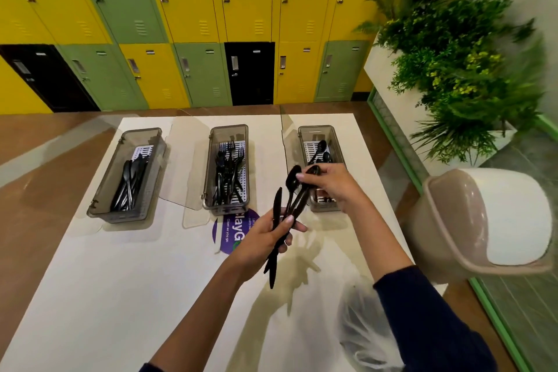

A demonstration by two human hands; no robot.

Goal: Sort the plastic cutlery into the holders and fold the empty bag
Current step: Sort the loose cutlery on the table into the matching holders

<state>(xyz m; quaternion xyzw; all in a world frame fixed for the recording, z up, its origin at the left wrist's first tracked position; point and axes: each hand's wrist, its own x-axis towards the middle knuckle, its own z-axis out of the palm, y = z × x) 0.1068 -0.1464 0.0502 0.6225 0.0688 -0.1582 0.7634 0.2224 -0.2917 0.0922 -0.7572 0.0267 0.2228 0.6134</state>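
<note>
While left hand (265, 240) grips cutlery bundle (277, 202), right hand (333, 186) pinches spoons (292, 180), beside right holder (320, 131).

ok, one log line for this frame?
phase: sorting | left hand: grips cutlery bundle | right hand: pinches spoon in bundle, near spoon holder | bag: crumpled on table

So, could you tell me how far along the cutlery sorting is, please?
Partly done: knives, forks and spoons lie in the left holder, middle holder and right holder. The left hand grips a bundle; the right hand pinches a spoon from it. The bag lies unfolded.
</note>
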